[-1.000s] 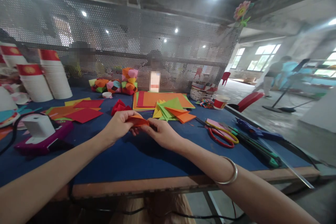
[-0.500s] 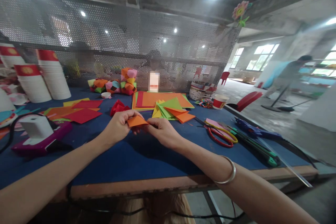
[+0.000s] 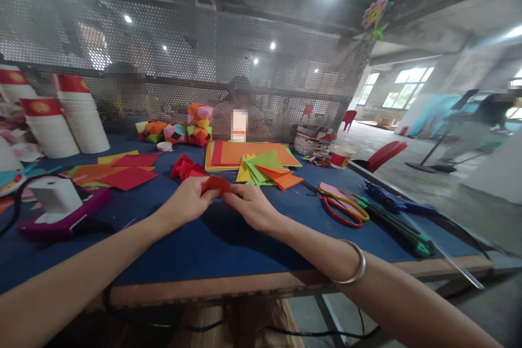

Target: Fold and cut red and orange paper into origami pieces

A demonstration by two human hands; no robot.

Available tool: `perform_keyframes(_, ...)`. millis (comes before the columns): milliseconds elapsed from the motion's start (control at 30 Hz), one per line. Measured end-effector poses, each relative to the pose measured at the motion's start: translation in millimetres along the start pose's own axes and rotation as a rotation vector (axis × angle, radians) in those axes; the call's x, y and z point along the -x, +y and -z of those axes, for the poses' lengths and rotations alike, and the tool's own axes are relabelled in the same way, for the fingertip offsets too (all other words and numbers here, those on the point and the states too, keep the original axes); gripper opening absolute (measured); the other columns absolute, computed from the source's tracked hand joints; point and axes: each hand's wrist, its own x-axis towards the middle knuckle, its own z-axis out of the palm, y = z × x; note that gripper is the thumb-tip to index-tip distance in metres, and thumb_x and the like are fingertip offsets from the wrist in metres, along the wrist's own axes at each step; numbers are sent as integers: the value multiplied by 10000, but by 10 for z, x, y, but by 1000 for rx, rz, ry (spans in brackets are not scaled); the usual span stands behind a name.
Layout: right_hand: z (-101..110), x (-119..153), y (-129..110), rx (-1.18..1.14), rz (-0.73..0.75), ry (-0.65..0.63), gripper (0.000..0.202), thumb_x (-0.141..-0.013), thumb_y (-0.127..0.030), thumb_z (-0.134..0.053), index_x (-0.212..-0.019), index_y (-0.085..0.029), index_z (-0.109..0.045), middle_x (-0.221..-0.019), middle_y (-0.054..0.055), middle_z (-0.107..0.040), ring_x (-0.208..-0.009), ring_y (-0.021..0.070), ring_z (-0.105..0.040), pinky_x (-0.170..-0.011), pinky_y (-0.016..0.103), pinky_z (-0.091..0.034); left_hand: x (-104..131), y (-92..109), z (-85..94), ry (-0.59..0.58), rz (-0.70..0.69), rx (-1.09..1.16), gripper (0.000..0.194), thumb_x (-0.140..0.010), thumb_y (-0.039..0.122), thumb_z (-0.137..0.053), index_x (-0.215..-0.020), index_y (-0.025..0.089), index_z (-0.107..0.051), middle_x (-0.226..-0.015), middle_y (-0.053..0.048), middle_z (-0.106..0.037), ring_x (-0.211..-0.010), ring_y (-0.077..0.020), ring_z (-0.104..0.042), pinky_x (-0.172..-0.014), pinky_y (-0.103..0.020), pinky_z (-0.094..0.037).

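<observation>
An orange piece of folded paper [image 3: 216, 185] is held up above the blue tabletop [image 3: 244, 250], tilted so that its face looks darker. My left hand [image 3: 190, 196] pinches its left side, thumb in front. At its right edge the fingers of my right hand [image 3: 250, 204] are closed on the same paper. Just behind my left hand lies a red folded paper piece [image 3: 185, 166]. Beyond my right hand sits a fanned pile of green, yellow and orange folded papers [image 3: 267, 166], in front of a stack of coloured sheets [image 3: 248, 154].
Scissors [image 3: 345, 209], a green cutter [image 3: 402, 228] and a blue glue gun [image 3: 395, 201] lie at right, near a paper cup [image 3: 341, 156] and a basket [image 3: 314, 138]. Left are loose coloured sheets [image 3: 130, 174], a purple power strip [image 3: 65, 217] and stacked cups [image 3: 49, 130]. A person [image 3: 481, 125] stands beyond.
The orange paper has been tipped, turning from a bright flat face to a darker one. My left hand has rolled, its thumb now in front. The person at far right has moved right.
</observation>
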Motion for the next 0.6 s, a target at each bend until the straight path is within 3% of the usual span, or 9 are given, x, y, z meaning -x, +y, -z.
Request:
perform_keyframes(100,-6,-16,0,0,-11,-8,264,-985,-216,-529,-758,-181,-658,-638,-38,-554,-598,118,-501,-590,238,-361,-18,-41,27,18,-2,-81,200,-777,366,-666,-667,205,-710,-606,-12,-665,-602,-183,-578,-577,-257,-398)
perform_keyframes(200,6,-25,3,14,-9,-21,268,-999,-223,-524,-777,-175,-666,-650,-30,-573,-599,121,-507,-590,241,-367,-23,-65,52,14,12,-120,291,-793,429,-639,-611,206,-677,-565,-13,-619,-557,-173,-529,-550,-259,-360)
perform_keyframes(400,40,-21,19,132,68,5,289,-999,-190,-518,-719,-196,-586,-617,-51,-519,-593,116,-470,-598,240,-339,16,22,18,-78,6,-73,177,-707,359,-585,-597,227,-627,-531,16,-553,-518,-146,-456,-500,-248,-314)
perform_keyframes(600,37,-33,14,215,134,46,240,-961,-146,-505,-733,-199,-557,-661,-37,-540,-617,124,-464,-643,261,-354,50,53,-50,-101,43,-3,271,-799,453,-547,-627,244,-530,-494,53,-436,-444,-121,-373,-436,-242,-291)
